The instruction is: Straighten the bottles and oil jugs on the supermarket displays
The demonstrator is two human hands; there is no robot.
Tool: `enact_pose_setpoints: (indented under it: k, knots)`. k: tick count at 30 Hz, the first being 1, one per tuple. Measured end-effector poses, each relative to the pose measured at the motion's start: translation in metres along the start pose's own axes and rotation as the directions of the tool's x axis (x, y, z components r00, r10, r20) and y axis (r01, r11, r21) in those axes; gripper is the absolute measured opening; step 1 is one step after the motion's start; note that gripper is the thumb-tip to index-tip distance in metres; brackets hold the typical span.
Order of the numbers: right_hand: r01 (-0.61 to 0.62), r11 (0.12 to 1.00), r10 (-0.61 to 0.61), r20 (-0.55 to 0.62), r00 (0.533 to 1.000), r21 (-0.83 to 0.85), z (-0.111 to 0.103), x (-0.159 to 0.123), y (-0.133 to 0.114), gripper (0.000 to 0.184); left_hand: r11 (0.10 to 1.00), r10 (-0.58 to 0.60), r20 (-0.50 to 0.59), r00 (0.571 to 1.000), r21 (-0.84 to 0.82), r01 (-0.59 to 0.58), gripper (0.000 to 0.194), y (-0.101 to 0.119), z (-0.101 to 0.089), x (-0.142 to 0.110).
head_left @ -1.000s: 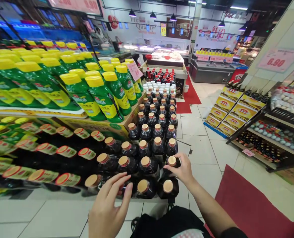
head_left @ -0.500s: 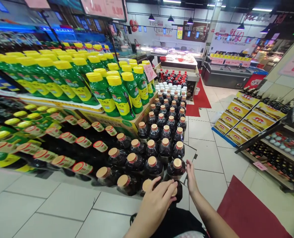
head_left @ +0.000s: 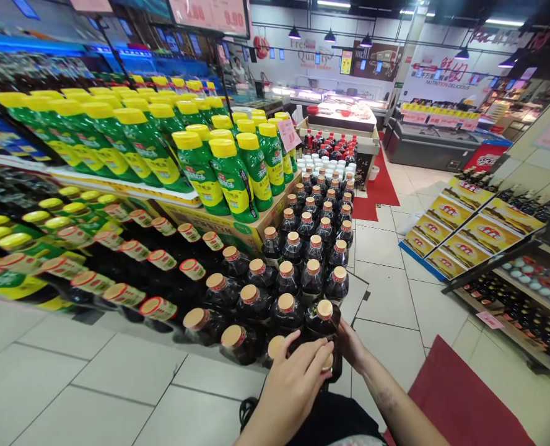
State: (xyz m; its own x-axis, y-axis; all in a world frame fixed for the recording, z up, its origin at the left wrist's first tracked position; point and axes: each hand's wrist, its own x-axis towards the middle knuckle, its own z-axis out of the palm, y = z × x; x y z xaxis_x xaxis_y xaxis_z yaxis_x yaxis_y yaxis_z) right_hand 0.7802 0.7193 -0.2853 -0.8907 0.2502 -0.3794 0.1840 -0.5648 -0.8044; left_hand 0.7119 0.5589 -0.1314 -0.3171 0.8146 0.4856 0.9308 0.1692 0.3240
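Dark glass bottles with tan caps stand in close rows at the display's near corner. My left hand point(head_left: 298, 371) is bent over the tan cap of the front corner bottle point(head_left: 327, 362), its fingers closed around the top. Just behind it is another dark bottle point(head_left: 321, 321), leaning slightly left. My right hand point(head_left: 352, 347) lies against the right side of these bottles with fingers stretched forward; the fingertips are partly hidden behind the glass. A neighbouring dark bottle point(head_left: 287, 313) stands to the left.
Green squeeze bottles with yellow caps point(head_left: 231, 179) fill the raised shelf on the left. Yellow cartons point(head_left: 465, 223) are stacked across the tiled aisle point(head_left: 381, 291). A dark red panel point(head_left: 461, 396) lies at lower right. Freezer chests point(head_left: 433, 142) stand farther back.
My right hand has moved left, from beside the bottles to contact with their right side. The second bottle has shifted slightly left and leans. My left hand stays on the front corner cap.
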Motion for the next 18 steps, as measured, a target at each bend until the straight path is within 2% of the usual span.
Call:
enact_pose_setpoints:
  k: [3,5,6,8,9,10,11,12,14,15,16,18]
  knots:
    - [-0.137,0.972,0.121,0.093,0.988,0.192,-0.005,-0.003,0.0,0.068,1.0,-0.009,-0.033,0.999,-0.011,0.008,0.027,0.001,0.001,-0.002]
    - [-0.168,0.965,0.149,0.105,0.983,0.2,-0.014,-0.001,0.002,0.071,1.0,-0.005,-0.052,0.999,-0.021,0.004,0.028,0.002,0.001,-0.004]
    - [-0.197,0.967,0.19,0.053,0.98,0.161,-0.021,0.003,0.002,0.076,1.0,-0.006,-0.055,0.998,-0.026,0.005,0.028,0.002,0.002,-0.004]
    - [-0.211,0.978,0.208,-0.179,0.961,0.006,-0.038,0.016,-0.004,0.084,1.0,-0.009,-0.059,0.998,-0.029,0.008,0.029,0.003,0.002,-0.006]
    - [-0.166,0.981,0.131,-0.292,0.947,-0.096,-0.046,0.025,-0.01,0.087,1.0,-0.008,-0.057,0.998,-0.025,0.007,0.029,0.003,0.001,-0.006]
    - [-0.08,0.975,0.007,-0.336,0.942,-0.206,-0.054,0.033,-0.019,0.089,1.0,-0.005,-0.05,0.999,-0.017,0.004,0.029,0.004,0.001,-0.007]
    - [0.039,0.951,-0.131,-0.286,0.949,-0.305,-0.061,0.042,-0.03,0.09,1.0,-0.002,-0.042,0.999,-0.004,0.002,0.03,0.004,0.0,-0.007]
    - [0.173,0.911,-0.249,-0.162,0.955,-0.375,-0.066,0.049,-0.042,0.092,1.0,0.003,-0.037,0.999,0.013,-0.002,0.03,0.005,-0.001,-0.007]
    - [0.369,0.817,-0.351,0.125,0.928,-0.442,-0.073,0.06,-0.068,0.093,0.999,0.014,-0.045,0.999,0.042,-0.012,0.031,0.006,-0.006,-0.007]
    - [0.413,0.773,-0.353,0.215,0.911,-0.481,-0.075,0.063,-0.079,0.094,0.999,0.023,-0.054,0.998,0.05,-0.02,0.033,0.007,-0.009,-0.007]
    - [0.426,0.732,-0.341,0.256,0.905,-0.532,-0.076,0.064,-0.088,0.095,0.998,0.032,-0.066,0.997,0.054,-0.028,0.034,0.008,-0.013,-0.007]
    - [0.397,0.667,-0.313,0.247,0.917,-0.631,-0.078,0.065,-0.099,0.097,0.997,0.048,-0.095,0.994,0.058,-0.042,0.035,0.008,-0.021,-0.009]
